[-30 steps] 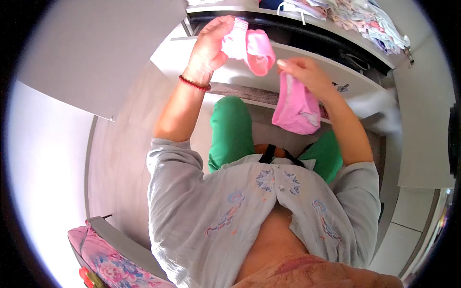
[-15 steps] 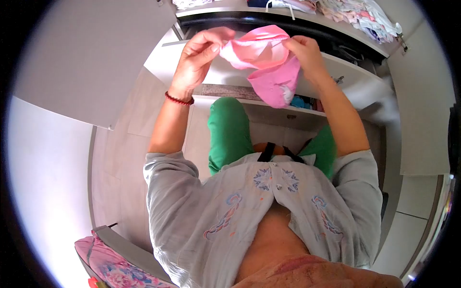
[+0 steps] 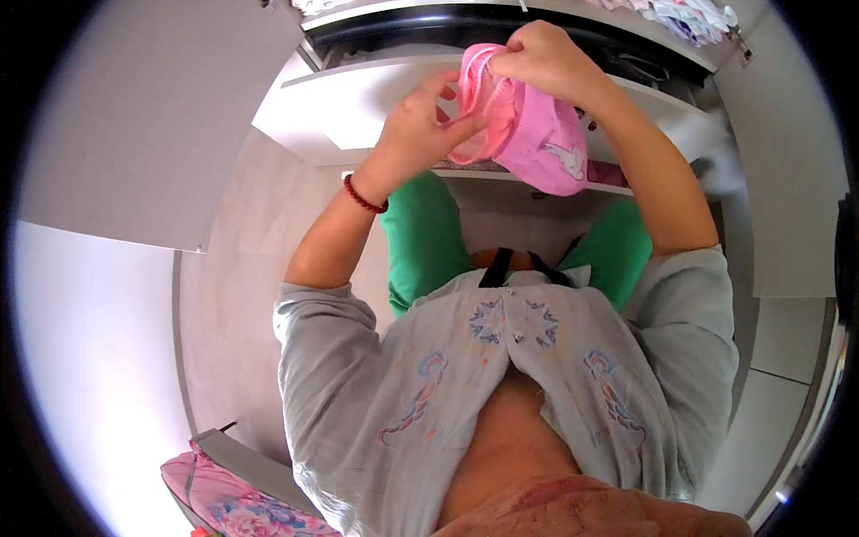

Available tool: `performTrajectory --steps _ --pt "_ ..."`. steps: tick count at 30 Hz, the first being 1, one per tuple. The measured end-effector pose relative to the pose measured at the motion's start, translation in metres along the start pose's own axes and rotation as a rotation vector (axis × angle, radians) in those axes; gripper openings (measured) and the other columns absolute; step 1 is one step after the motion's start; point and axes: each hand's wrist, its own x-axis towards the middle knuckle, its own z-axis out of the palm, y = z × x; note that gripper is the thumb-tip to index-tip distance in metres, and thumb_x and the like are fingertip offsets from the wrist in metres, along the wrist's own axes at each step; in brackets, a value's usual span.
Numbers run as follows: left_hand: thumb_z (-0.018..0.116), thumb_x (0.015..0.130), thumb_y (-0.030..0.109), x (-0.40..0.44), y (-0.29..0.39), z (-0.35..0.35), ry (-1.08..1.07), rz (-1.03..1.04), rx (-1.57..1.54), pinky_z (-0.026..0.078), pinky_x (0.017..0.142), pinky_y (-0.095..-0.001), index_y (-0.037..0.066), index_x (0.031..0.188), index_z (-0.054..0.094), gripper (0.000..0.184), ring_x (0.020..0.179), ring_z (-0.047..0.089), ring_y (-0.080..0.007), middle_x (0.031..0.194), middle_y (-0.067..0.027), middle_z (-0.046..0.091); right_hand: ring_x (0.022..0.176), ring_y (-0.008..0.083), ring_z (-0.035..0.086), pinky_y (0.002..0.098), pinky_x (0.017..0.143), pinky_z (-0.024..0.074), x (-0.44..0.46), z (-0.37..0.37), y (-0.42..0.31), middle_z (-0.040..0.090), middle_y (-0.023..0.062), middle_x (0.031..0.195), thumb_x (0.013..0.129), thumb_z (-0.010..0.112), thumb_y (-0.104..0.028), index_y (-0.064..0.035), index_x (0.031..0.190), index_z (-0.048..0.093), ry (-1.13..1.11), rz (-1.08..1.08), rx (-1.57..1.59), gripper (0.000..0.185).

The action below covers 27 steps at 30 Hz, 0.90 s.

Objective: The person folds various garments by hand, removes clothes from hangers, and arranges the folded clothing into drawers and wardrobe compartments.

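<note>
A soft pink hat (image 3: 546,143) with a white figure on its side hangs in front of me, above the furniture's lower drawers. Its lighter pink opening faces left. My right hand (image 3: 548,61) pinches the upper rim from above. At the left of the opening is my left hand (image 3: 419,130), thumb and fingers spread apart, the thumb overlapping the hat's edge. Whether that thumb presses on the cloth is hard to tell. A red beaded bracelet (image 3: 363,195) circles my left wrist.
A white drawer (image 3: 358,103) stands pulled out behind my hands, with a lower drawer beneath it. Piled clothes (image 3: 684,18) lie on the shelf above. Cabinet doors (image 3: 152,116) stand open at both sides. A pink floral item (image 3: 242,501) is at lower left.
The hat has turned and moved slightly right, its opening now towards the left. My left hand has let go of the rim and spread its fingers; my right hand has moved up.
</note>
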Motion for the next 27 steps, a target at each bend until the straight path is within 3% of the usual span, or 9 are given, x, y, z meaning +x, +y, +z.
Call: performTrajectory --steps 6,11,15,16,18,19,21,22,27 --pt "0.061 0.07 0.003 0.001 -0.026 -0.015 0.134 0.03 0.306 0.05 0.064 -0.0344 0.004 0.099 0.058 0.029 0.071 0.061 -0.0273 0.084 -0.0146 0.062 0.071 0.0368 0.059 0.0427 0.061 0.0453 -0.014 -0.005 0.022 0.06 0.0209 0.074 0.066 0.063 -0.028 0.0022 0.078 0.058 0.067 0.048 -0.49 0.033" --pt "0.059 0.067 0.002 0.014 -0.006 -0.028 0.25 0.164 0.439 0.049 0.063 -0.0394 0.005 0.087 0.059 0.019 0.071 0.06 -0.0325 0.079 -0.0144 0.061 0.078 0.035 0.06 0.0428 0.066 0.0468 -0.021 0.008 0.024 0.061 0.0171 0.084 0.069 0.064 -0.031 -0.0038 0.097 0.055 0.068 0.069 -0.5 0.04" --pt "0.047 0.072 -0.013 0.015 -0.01 -0.038 0.153 0.04 -0.081 0.048 0.064 -0.0262 0.001 0.092 0.055 0.026 0.073 0.057 -0.0125 0.083 -0.0014 0.059 0.084 0.0305 0.061 0.0405 0.076 0.0472 -0.032 -0.008 0.026 0.062 0.0158 0.09 0.073 0.063 -0.03 -0.0063 0.108 0.055 0.216 -0.262 -0.043 0.043" --pt "0.044 0.072 -0.016 0.011 -0.011 -0.035 -0.055 -0.039 -0.263 0.047 0.066 -0.0234 0.002 0.098 0.055 0.034 0.077 0.056 -0.0095 0.087 0.0007 0.057 0.084 0.0305 0.061 0.0405 0.076 0.0472 -0.036 -0.009 0.025 0.062 0.0158 0.09 0.073 0.063 -0.03 -0.0063 0.108 0.055 0.216 -0.257 -0.045 0.043" --pt "0.043 0.073 -0.014 0.002 -0.005 -0.023 -0.336 0.09 0.02 0.045 0.065 -0.0208 0.002 0.095 0.059 0.032 0.076 0.053 -0.0063 0.083 -0.0021 0.059 0.086 0.024 0.06 0.0331 0.08 0.0455 -0.044 -0.006 0.023 0.062 0.0134 0.091 0.074 0.063 -0.026 -0.0049 0.111 0.056 -0.553 -0.226 -0.394 0.043" --pt "0.042 0.074 -0.013 0.001 -0.004 -0.021 -0.445 0.154 0.103 0.044 0.064 -0.0201 0.001 0.093 0.06 0.031 0.076 0.053 -0.005 0.081 -0.0018 0.059 0.086 0.024 0.06 0.0331 0.08 0.0455 -0.046 -0.003 0.03 0.062 0.0134 0.091 0.074 0.063 -0.026 -0.0049 0.111 0.056 -0.555 -0.224 -0.39 0.043" --pt "0.04 0.075 -0.012 0.004 0.002 -0.025 -0.271 0.025 -0.09 0.043 0.063 -0.0197 0.001 0.091 0.061 0.029 0.074 0.052 -0.0047 0.081 -0.001 0.06 0.085 0.0175 0.057 0.027 0.08 0.0428 -0.05 0.004 0.046 0.062 0.0099 0.09 0.074 0.063 -0.024 -0.0018 0.106 0.059 -0.225 -0.175 -0.051 0.038" --pt "0.038 0.077 -0.01 0.005 0.006 -0.028 -0.094 -0.115 -0.284 0.042 0.062 -0.0192 0.001 0.089 0.062 0.028 0.073 0.051 -0.0044 0.08 -0.0001 0.06 0.085 0.0175 0.057 0.027 0.08 0.0428 -0.049 0.003 0.052 0.062 0.0099 0.09 0.074 0.063 -0.024 -0.0018 0.106 0.059 -0.23 -0.163 -0.045 0.038" --pt "0.045 0.083 -0.001 0.014 0.014 -0.024 -0.183 -0.053 -0.234 0.036 0.057 -0.0186 0.0 0.083 0.059 0.014 0.066 0.045 -0.0042 0.075 0.0024 0.054 0.078 0.0083 0.053 0.0222 0.07 0.0425 -0.041 -0.006 0.057 0.059 0.002 0.084 0.077 0.062 -0.022 -0.0001 0.099 0.062 -0.324 0.028 0.295 0.031"
